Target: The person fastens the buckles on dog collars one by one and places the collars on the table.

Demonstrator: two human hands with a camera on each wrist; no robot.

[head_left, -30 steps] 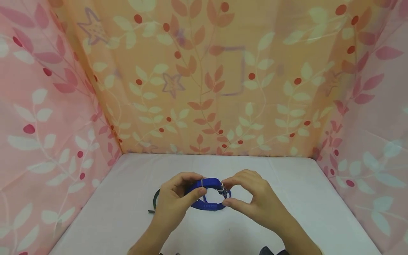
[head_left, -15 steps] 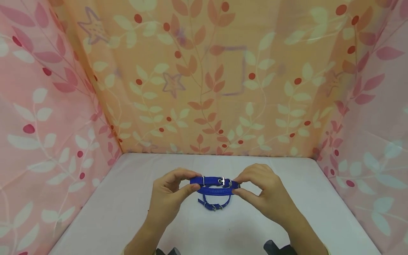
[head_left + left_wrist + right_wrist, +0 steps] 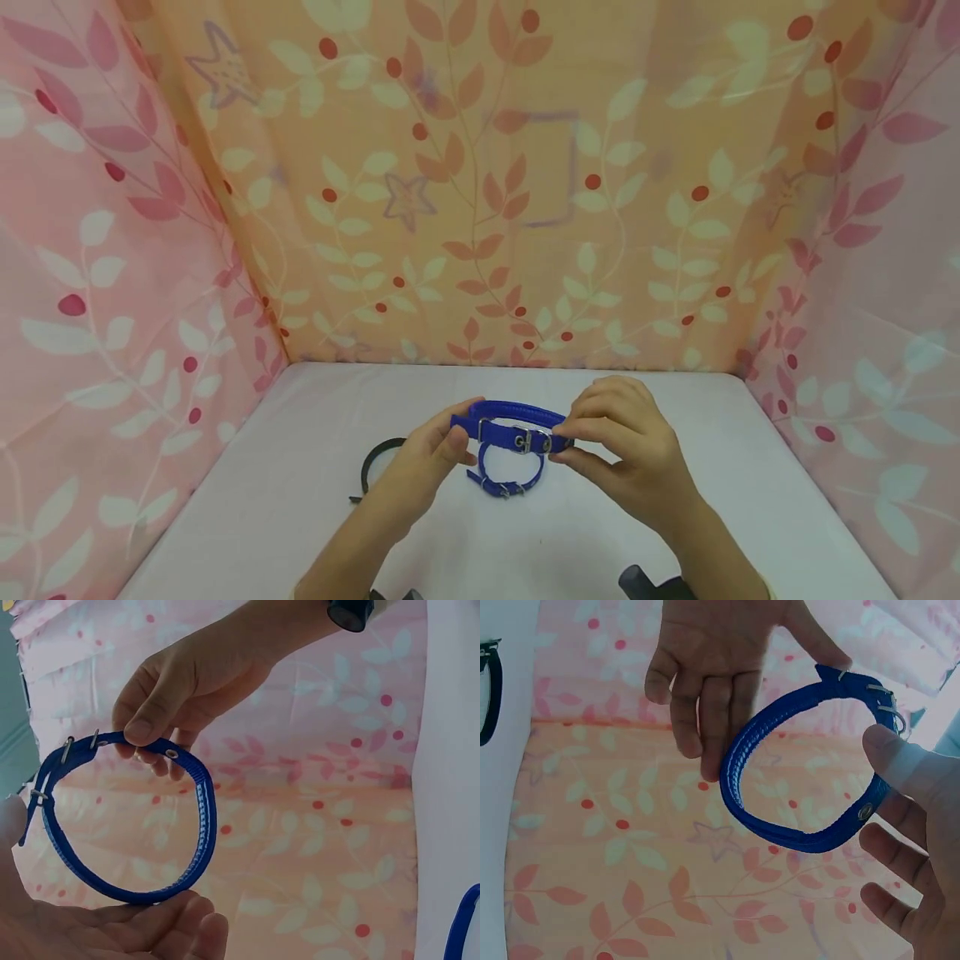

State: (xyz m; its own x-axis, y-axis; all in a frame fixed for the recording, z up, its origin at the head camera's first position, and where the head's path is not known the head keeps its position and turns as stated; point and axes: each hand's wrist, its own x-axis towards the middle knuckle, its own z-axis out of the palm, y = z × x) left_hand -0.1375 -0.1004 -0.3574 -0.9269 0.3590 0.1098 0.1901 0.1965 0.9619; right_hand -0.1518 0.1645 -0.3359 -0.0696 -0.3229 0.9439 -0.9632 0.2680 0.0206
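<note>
A blue buckled collar point(image 3: 501, 436) with a metal buckle, ring and eyelets hangs in the air between both hands. My right hand point(image 3: 626, 454) pinches its buckle end between thumb and fingers. My left hand point(image 3: 420, 467) has its fingers stretched along the collar's other side, and the thumb touches the strap tip, as the right wrist view shows. In the left wrist view, the loop point(image 3: 208, 817) looks round and fastened. A smaller blue collar point(image 3: 510, 487) lies on the table below the hands. Partly behind my left forearm lies a dark collar point(image 3: 367, 471).
The table point(image 3: 637, 517) has a white cover. Patterned curtains point(image 3: 480, 208) enclose its back and both sides. Dark devices point(image 3: 637, 583) sit at the wrists, at the lower edge of the head view.
The held collar has turned from facing side-on to tilted, its buckle strap now nearer and lower. My left fingers have straightened from a pinch, and the right hand keeps its grip.
</note>
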